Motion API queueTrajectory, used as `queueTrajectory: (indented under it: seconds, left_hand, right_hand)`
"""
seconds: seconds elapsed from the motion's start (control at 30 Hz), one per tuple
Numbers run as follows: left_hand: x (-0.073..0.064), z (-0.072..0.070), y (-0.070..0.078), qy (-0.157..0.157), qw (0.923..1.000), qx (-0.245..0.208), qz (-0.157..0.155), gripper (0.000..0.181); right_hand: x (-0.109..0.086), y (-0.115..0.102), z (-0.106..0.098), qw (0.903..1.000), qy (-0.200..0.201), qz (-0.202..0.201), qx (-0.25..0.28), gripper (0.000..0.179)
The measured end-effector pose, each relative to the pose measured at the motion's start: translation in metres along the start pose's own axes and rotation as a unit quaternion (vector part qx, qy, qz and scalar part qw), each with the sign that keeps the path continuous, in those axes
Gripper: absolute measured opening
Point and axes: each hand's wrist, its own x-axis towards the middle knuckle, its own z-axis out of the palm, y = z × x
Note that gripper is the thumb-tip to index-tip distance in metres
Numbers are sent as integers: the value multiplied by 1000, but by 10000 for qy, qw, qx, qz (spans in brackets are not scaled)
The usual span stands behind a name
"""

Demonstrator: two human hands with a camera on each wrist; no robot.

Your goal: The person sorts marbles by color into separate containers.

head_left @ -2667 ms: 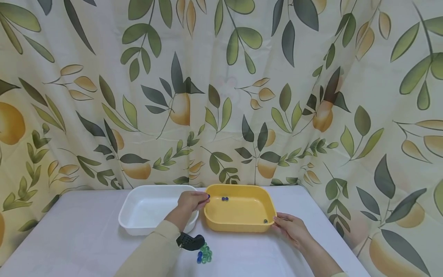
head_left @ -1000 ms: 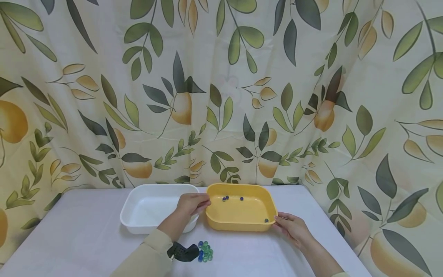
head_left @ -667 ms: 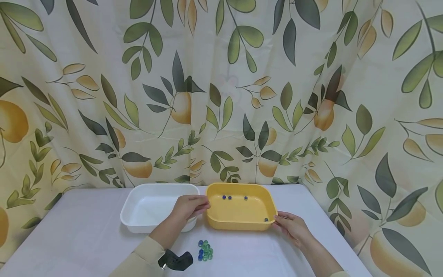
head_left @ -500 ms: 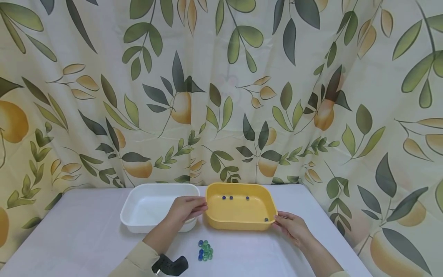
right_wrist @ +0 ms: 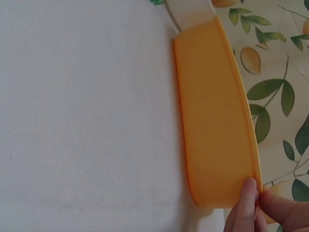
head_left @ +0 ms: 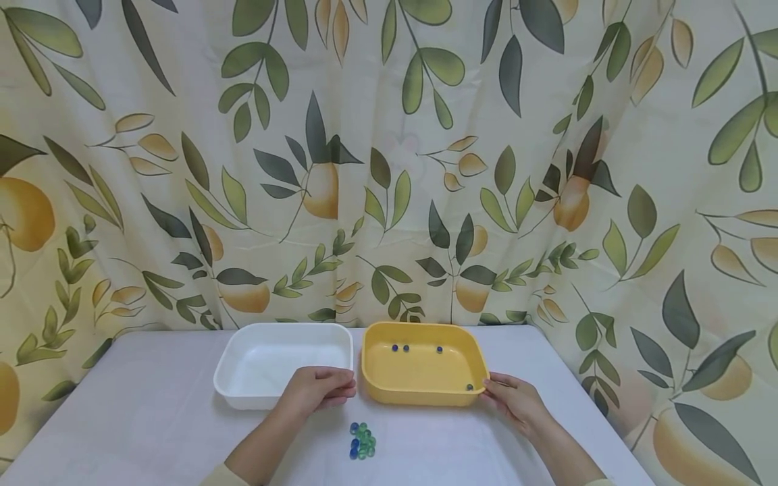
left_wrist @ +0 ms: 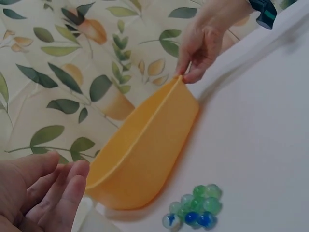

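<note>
My right hand pinches the rim of a yellow plastic basin at its right end, thumb and fingers on either side of the wall in the right wrist view. Inside the basin lie a pair of blue marbles, another blue marble to their right, and a darker marble in the near right corner. With nothing in it, my left hand hovers by the near right corner of a white basin, fingers loosely bent. Nearer to me, green and blue glass marbles sit clustered on the table.
Both basins stand side by side near the far edge of a table with a white cloth. A curtain printed with leaves and fruit hangs close behind them. The white basin has no marbles showing in it.
My left hand has let a blue marble go into the yellow basin, where it rolled right. That hand then drew back toward me and left. The right hand has kept its hold.
</note>
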Motion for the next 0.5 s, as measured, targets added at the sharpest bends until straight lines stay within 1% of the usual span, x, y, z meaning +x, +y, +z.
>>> queueTrajectory:
  seconds: [0.17,0.3,0.5]
  left_hand:
    - [-5,-4,-14,1,9999,129,-31,36]
    - [-9,-7,-26,-6,9999,121,-54,36]
    - [-9,-11,-41,-32,9995,279,-129,34]
  right_hand:
    - [-2,0,0,10000,20,7,-41,57]
    - [-2,0,1,10000,39,21,-17,57]
    - [-1,-1,2,10000,69,24,-14,56]
